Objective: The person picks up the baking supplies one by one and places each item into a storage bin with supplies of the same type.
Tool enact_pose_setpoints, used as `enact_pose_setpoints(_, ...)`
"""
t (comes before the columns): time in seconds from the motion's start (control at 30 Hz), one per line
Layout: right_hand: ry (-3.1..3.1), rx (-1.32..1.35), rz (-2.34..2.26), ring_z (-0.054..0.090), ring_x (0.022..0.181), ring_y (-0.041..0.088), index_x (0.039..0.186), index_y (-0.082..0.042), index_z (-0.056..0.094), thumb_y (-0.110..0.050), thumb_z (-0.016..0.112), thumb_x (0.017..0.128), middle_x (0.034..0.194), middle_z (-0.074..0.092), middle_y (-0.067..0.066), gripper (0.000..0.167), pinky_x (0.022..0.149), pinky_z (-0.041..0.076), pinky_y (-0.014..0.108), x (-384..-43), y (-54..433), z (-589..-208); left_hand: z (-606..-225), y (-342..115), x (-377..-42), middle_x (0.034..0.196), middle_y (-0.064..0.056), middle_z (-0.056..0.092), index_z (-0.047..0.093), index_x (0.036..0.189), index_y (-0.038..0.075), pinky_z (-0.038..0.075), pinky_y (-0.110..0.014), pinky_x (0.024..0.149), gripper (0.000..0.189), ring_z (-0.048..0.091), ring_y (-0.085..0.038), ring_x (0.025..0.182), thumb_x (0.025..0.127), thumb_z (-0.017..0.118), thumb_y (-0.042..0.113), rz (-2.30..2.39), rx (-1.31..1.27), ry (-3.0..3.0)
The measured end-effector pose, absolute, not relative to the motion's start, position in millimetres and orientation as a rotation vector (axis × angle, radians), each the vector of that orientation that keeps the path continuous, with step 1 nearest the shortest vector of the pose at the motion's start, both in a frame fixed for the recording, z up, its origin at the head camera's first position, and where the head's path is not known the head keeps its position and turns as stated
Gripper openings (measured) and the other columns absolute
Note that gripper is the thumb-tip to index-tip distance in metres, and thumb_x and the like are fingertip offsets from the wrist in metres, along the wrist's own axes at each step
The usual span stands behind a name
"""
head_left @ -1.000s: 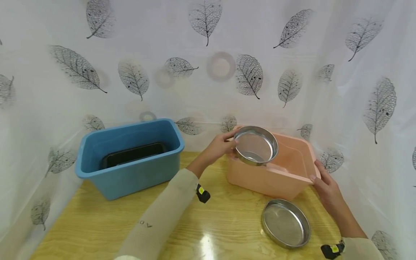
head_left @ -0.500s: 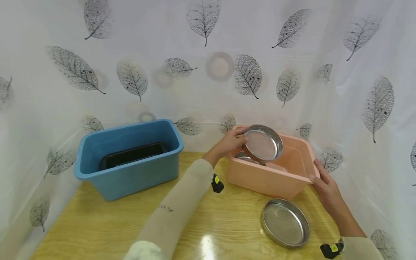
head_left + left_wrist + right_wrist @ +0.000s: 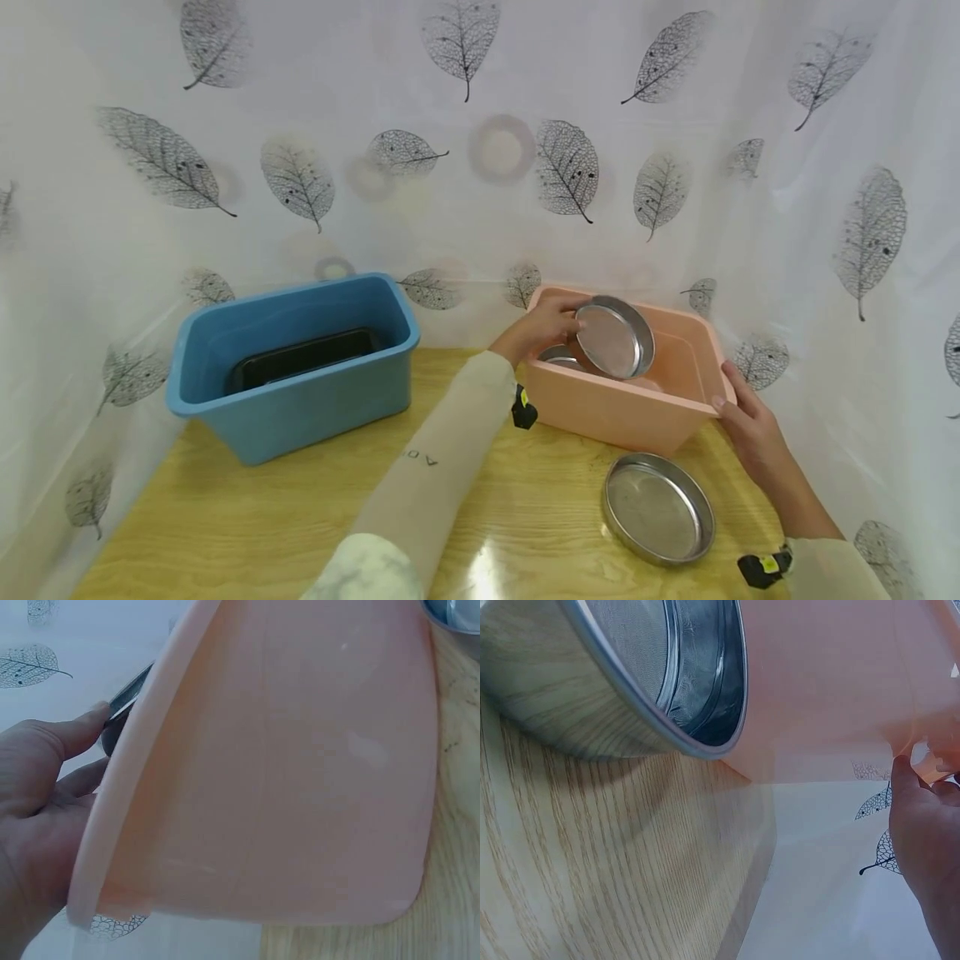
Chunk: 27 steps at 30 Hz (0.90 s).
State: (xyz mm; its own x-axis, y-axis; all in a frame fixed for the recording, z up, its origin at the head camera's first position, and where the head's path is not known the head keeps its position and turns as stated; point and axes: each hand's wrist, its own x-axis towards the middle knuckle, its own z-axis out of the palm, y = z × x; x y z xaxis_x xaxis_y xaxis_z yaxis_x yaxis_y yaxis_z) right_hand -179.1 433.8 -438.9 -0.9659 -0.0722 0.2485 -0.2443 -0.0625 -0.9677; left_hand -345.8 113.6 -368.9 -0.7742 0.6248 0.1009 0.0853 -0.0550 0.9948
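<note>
My left hand (image 3: 545,327) pinches the rim of a round metal sieve (image 3: 611,340), tilted partly inside the pink plastic bin (image 3: 600,408). In the left wrist view, the bin's wall hides most of that sieve (image 3: 124,712). Another round metal piece (image 3: 561,357) shows inside the bin, below my left hand. At the bin's right end, my right hand (image 3: 757,437) grips the rim, thumb on the near side; the right wrist view shows this hand (image 3: 926,832) at the rim too. A second sieve (image 3: 658,510) lies on the table before the bin, its mesh visible up close (image 3: 634,645).
To the left stands a blue plastic bin (image 3: 322,408) holding a black tray-like object (image 3: 303,362). Both bins rest on a wooden table (image 3: 247,517). A white curtain with leaf prints (image 3: 420,225) hangs behind the table and along its sides.
My left hand has carried the sieve to the right and lowered it, more tilted, into the pink bin. A metal piece inside the bin is uncovered. My right hand stays on the rim.
</note>
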Motion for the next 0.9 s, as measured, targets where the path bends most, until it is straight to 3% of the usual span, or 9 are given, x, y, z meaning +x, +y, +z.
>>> enact_pose_setpoints(0.2,-2.047,0.363,2.203,0.051,0.125,-0.008,0.163,-0.013,0.003,-0.005,0.039,0.106,0.171,-0.005,0.0,0.068,0.097,0.047,0.012,-179,435,-438,-364,116,-341,0.154,-0.019,0.046,0.045,0.152,0.005,0.052,-0.041,0.086,0.053,0.057,-0.022,0.097,0.101,0.054,-0.004,1.734,0.731,1.973)
enact_pose_setpoints(0.4,-2.075,0.372,2.166,0.049,0.126,-0.012,0.163,-0.012,0.002,-0.003,0.039,0.106,0.171,-0.009,-0.003,0.068,0.099,0.044,0.009,-180,437,-439,-365,119,-340,0.156,-0.019,0.043,0.047,0.151,0.007,0.044,-0.046,0.081,0.052,0.043,-0.025,0.078,0.1,0.056,-0.002,1.652,0.693,2.032)
enact_pose_setpoints(0.53,-2.082,0.37,2.152,0.049,0.126,-0.011,0.163,-0.012,0.003,-0.004,0.04,0.106,0.171,-0.009,-0.002,0.069,0.099,0.044,0.009,-181,437,-438,-371,122,-346,0.152,-0.015,0.049,0.05,0.15,0.011,0.042,-0.037,0.072,0.052,0.039,-0.018,0.068,0.099,0.058,-0.001,1.566,0.721,2.146)
enact_pose_setpoints(0.63,-2.069,0.37,2.169,0.05,0.127,-0.009,0.163,-0.012,0.002,-0.004,0.039,0.106,0.171,-0.008,-0.001,0.069,0.098,0.045,0.01,-181,437,-437,-376,125,-351,0.107,-0.012,0.066,0.05,0.15,0.012,0.035,-0.032,0.064,0.052,0.033,-0.014,0.06,0.1,0.057,-0.001,1.464,0.753,2.226)
enact_pose_setpoints(0.7,-2.059,0.366,2.181,0.05,0.126,-0.009,0.163,-0.012,0.002,-0.004,0.039,0.106,0.171,-0.008,-0.002,0.069,0.098,0.045,0.01,-180,437,-437,-378,126,-354,0.078,-0.005,0.055,0.05,0.15,0.012,0.034,-0.029,0.061,0.052,0.031,-0.011,0.056,0.1,0.057,-0.001,1.403,0.763,2.26)
enact_pose_setpoints(0.77,-2.058,0.363,2.181,0.05,0.126,-0.009,0.163,-0.012,0.002,-0.004,0.039,0.106,0.171,-0.008,-0.002,0.069,0.098,0.045,0.01,-180,437,-437,-379,127,-357,0.069,-0.001,0.041,0.051,0.149,0.013,0.032,-0.028,0.059,0.052,0.028,-0.012,0.054,0.099,0.057,-0.001,1.361,0.753,2.281)
enact_pose_setpoints(0.83,-2.062,0.361,2.178,0.049,0.127,-0.01,0.163,-0.012,0.002,-0.004,0.039,0.106,0.171,-0.009,-0.001,0.069,0.099,0.045,0.01,-179,437,-437,-380,128,-358,0.074,-0.002,0.05,0.053,0.147,0.013,0.031,-0.024,0.056,0.053,0.03,-0.011,0.054,0.097,0.058,-0.003,1.32,0.761,2.327)
enact_pose_setpoints(0.9,-2.068,0.36,2.174,0.049,0.127,-0.01,0.163,-0.013,0.001,-0.004,0.039,0.106,0.171,-0.01,0.0,0.069,0.099,0.044,0.01,-180,436,-437,-379,128,-358,0.098,-0.009,0.064,0.053,0.147,0.011,0.032,-0.022,0.057,0.053,0.036,-0.014,0.06,0.096,0.058,-0.005,1.344,0.744,2.327)
